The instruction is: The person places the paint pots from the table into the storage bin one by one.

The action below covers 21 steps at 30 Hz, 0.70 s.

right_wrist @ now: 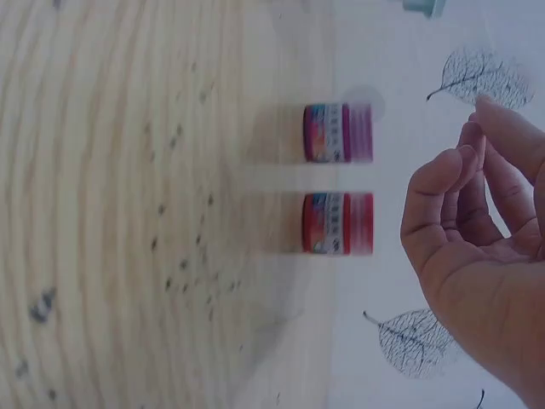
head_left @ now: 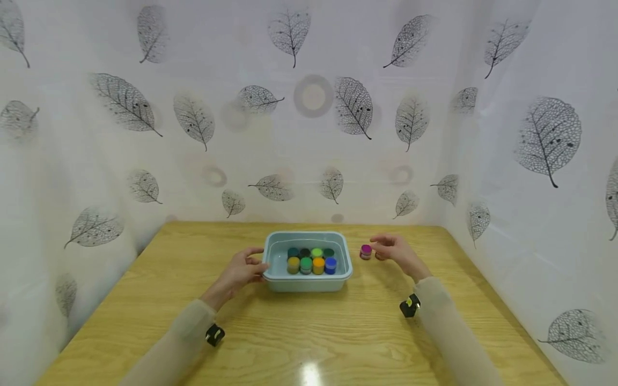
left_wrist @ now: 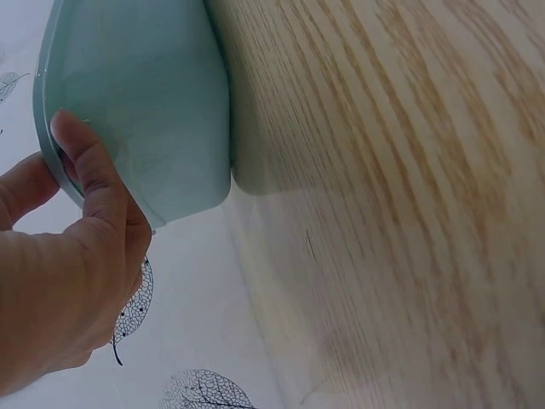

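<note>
My left hand (head_left: 242, 272) grips the left rim of a pale blue-green plastic tub (head_left: 307, 286), with the thumb and a finger on either side of the edge in the left wrist view. Inside the tub stand several small paint jars in two rows, among them a green jar (head_left: 306, 265), an orange jar (head_left: 318, 266) and a blue jar (head_left: 330, 266). My right hand (head_left: 397, 255) hovers over the table with loosely bent fingers, holding nothing. Below it are a purple paint jar (right_wrist: 338, 133) and a red paint jar (right_wrist: 338, 223), both upright and apart; the head view hides most of the red one.
The wooden table (head_left: 309, 327) extends around the tub. Behind and on both sides hangs a white curtain (head_left: 309, 150) printed with dark leaves. Each sleeve carries a small black wrist camera, such as the right wrist camera (head_left: 410, 305).
</note>
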Each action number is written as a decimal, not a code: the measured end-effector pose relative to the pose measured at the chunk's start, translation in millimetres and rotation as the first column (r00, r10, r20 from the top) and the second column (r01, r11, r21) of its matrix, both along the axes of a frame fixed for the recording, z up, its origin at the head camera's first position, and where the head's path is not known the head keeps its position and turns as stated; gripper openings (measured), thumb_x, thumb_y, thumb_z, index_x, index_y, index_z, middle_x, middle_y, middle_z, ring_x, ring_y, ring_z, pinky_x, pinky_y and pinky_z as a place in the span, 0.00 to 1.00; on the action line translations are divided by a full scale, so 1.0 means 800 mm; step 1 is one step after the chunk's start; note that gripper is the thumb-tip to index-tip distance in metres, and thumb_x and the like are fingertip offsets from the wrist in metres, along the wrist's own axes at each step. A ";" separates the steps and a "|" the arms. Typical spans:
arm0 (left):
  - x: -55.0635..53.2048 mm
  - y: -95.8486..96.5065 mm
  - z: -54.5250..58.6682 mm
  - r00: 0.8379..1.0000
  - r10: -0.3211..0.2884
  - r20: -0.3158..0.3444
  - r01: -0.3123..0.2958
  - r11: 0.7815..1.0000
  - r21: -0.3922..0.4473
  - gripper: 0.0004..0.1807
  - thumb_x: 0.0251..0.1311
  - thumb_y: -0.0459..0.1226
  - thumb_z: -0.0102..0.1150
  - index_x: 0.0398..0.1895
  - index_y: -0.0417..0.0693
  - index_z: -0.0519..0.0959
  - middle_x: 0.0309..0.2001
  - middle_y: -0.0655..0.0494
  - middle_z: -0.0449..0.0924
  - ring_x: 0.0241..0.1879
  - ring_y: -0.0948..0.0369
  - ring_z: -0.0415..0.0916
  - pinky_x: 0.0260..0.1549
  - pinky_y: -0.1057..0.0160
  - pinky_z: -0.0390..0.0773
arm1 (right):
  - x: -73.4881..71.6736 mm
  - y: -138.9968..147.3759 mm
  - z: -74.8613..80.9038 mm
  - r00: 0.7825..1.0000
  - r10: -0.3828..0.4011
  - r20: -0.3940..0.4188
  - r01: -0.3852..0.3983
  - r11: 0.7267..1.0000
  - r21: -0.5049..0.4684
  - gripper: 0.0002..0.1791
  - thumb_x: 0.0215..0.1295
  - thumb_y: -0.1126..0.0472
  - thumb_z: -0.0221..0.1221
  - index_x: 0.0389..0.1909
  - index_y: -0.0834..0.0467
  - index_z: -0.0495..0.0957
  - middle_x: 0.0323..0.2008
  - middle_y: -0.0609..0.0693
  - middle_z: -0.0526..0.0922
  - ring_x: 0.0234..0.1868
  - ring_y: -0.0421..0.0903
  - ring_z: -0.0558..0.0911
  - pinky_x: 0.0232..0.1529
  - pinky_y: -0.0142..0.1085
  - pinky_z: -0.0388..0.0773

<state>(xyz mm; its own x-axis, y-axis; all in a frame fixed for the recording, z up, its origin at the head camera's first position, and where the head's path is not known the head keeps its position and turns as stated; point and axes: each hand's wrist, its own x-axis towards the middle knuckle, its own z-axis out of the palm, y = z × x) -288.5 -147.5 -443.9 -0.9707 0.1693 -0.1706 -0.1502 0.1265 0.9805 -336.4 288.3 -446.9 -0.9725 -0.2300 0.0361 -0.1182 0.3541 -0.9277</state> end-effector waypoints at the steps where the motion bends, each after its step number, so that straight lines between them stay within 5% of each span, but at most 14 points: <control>1: 0.000 0.000 0.000 1.000 -0.003 -0.004 0.003 1.000 -0.002 0.31 0.64 0.28 0.59 0.70 0.37 0.62 0.39 0.45 0.75 0.30 0.58 0.80 0.39 0.56 0.86 | 0.000 0.003 -0.001 1.000 0.001 -0.008 -0.001 1.000 -0.004 0.23 0.68 0.63 0.59 0.60 0.72 0.71 0.54 0.71 0.77 0.46 0.52 0.82 0.51 0.45 0.83; 6: 0.003 0.000 0.000 1.000 -0.007 -0.004 0.007 1.000 -0.003 0.32 0.63 0.28 0.60 0.70 0.37 0.62 0.39 0.45 0.75 0.30 0.58 0.80 0.40 0.54 0.86 | 0.002 0.018 -0.005 0.999 0.007 -0.040 -0.005 0.998 0.056 0.26 0.64 0.69 0.62 0.61 0.74 0.69 0.51 0.72 0.75 0.46 0.50 0.78 0.48 0.41 0.83; 15: 0.002 -0.001 -0.001 1.000 -0.001 -0.009 0.001 1.000 0.005 0.31 0.64 0.28 0.59 0.70 0.37 0.62 0.39 0.45 0.75 0.31 0.58 0.81 0.40 0.55 0.86 | -0.013 0.027 -0.013 0.999 -0.041 0.028 0.038 0.992 0.120 0.31 0.62 0.67 0.64 0.64 0.71 0.67 0.56 0.70 0.71 0.49 0.52 0.77 0.52 0.49 0.82; 21: 0.001 0.000 0.000 1.000 -0.009 -0.011 0.009 1.000 0.001 0.31 0.64 0.28 0.59 0.70 0.37 0.61 0.40 0.44 0.75 0.31 0.58 0.81 0.40 0.55 0.86 | -0.019 0.031 -0.017 0.997 -0.047 0.059 0.040 0.992 0.116 0.30 0.62 0.68 0.64 0.64 0.71 0.67 0.60 0.71 0.71 0.49 0.52 0.79 0.52 0.45 0.82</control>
<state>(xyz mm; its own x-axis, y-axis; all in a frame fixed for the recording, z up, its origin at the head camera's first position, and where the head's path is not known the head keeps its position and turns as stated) -287.8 -147.8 -443.7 -0.9708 0.1785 -0.1600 -0.1385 0.1271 0.9822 -351.5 313.0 -460.7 -0.9813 -0.1862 -0.0477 -0.0446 0.4619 -0.8858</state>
